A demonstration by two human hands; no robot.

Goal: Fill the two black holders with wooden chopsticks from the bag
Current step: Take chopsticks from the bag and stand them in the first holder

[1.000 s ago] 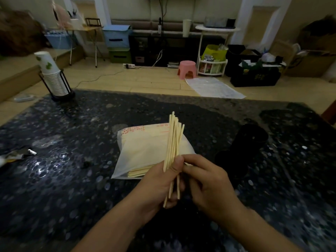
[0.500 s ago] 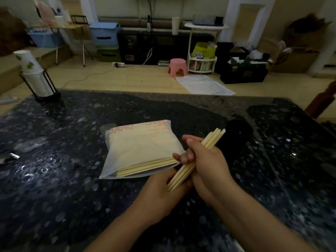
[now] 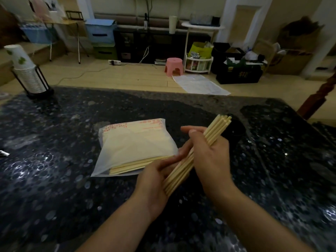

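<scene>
Now the bundle of pale wooden chopsticks has tipped from upright to slanted — my right hand grips it, my left hand cradles its lower end — tips aimed at the round black holder just beyond; the translucent plastic bag lies left.

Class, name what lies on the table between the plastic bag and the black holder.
In the head view, both hands, left hand and right hand, gripping the chopstick bundle, lie between the bag and the holder.
</scene>
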